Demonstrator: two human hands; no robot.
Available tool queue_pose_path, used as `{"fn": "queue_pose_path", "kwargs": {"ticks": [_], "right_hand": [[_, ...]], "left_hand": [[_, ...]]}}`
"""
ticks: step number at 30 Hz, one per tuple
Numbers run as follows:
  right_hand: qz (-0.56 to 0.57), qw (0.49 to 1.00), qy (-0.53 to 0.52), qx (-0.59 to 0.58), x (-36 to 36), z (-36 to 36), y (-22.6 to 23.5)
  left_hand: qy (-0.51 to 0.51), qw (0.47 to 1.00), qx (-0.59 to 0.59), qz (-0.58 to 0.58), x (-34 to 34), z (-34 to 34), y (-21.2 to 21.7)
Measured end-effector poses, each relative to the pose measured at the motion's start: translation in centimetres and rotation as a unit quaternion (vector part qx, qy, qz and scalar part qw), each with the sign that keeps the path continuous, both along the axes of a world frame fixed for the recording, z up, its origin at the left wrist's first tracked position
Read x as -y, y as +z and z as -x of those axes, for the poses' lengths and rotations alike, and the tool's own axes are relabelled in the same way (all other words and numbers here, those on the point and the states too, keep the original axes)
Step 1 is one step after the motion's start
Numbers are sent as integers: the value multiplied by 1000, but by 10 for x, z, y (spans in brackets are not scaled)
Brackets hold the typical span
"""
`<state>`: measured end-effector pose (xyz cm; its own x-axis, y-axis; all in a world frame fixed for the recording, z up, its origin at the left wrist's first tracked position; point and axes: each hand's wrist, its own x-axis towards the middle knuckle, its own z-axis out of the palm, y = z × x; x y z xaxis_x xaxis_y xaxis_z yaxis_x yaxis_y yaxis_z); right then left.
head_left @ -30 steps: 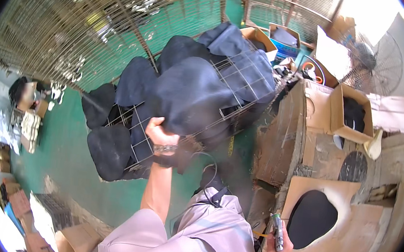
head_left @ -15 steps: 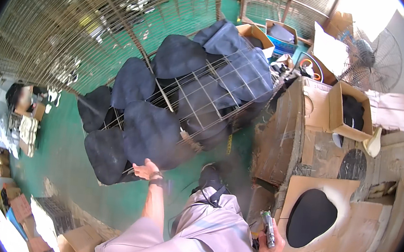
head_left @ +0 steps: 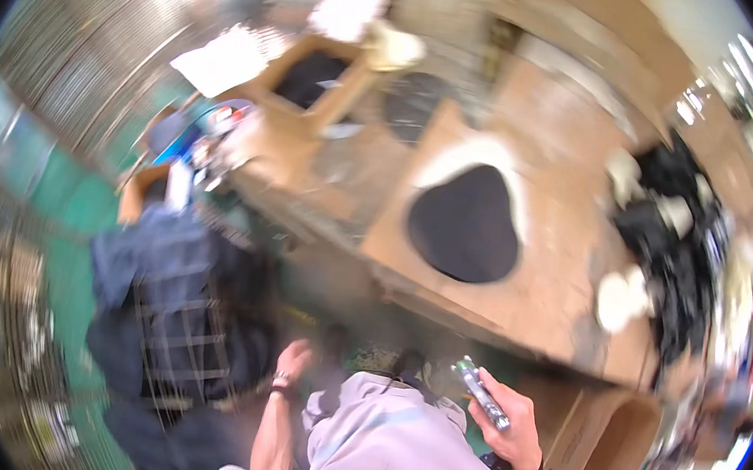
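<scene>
In my right hand (head_left: 517, 429) is a short silver tool with a greenish tip that looks like a spray gun (head_left: 483, 395); my fingers are closed around it. My left hand (head_left: 294, 359) is blurred by motion, and I see nothing in it. It hangs beside the wire rack (head_left: 186, 343) at the left, whose grid carries dark blue and black sheet pieces (head_left: 155, 248). A rounded black piece (head_left: 467, 224) lies flat on the cardboard-covered table (head_left: 560, 319) ahead of me, with white residue on the cardboard around it.
On the table's far left stands an open carton (head_left: 314, 86) holding dark pieces. Black and cream items (head_left: 670, 238) are heaped at its right end. Under the near edge, to the right, is an open cardboard box (head_left: 615, 453). Wire racks (head_left: 93, 49) stand at the upper left.
My view has swung right, toward the table. My left hand has come away from the dark piece on the rack. My right hand still holds the tool, now in front of the table's near edge.
</scene>
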<state>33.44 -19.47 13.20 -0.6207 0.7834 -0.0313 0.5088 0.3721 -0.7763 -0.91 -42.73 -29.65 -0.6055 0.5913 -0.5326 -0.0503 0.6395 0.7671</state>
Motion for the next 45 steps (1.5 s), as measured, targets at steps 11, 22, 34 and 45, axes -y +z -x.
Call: {"fn": "queue_pose_path", "kwargs": {"ticks": [11,22,34,45], "right_hand": [[-51,957,-284,-30,31,-65,6],[-6,984,-171,-44,6,-53,19],[62,973,-223,-26,22,-83,13],[8,932,-360,-48,29,-104,-6]], "left_hand": [[-83,975,32,203,43,21,-65],[108,930,349,-27,-17,25,-32],[-38,986,157,49,-13,29,-61],[34,960,257,108,-65,28,-27]]}}
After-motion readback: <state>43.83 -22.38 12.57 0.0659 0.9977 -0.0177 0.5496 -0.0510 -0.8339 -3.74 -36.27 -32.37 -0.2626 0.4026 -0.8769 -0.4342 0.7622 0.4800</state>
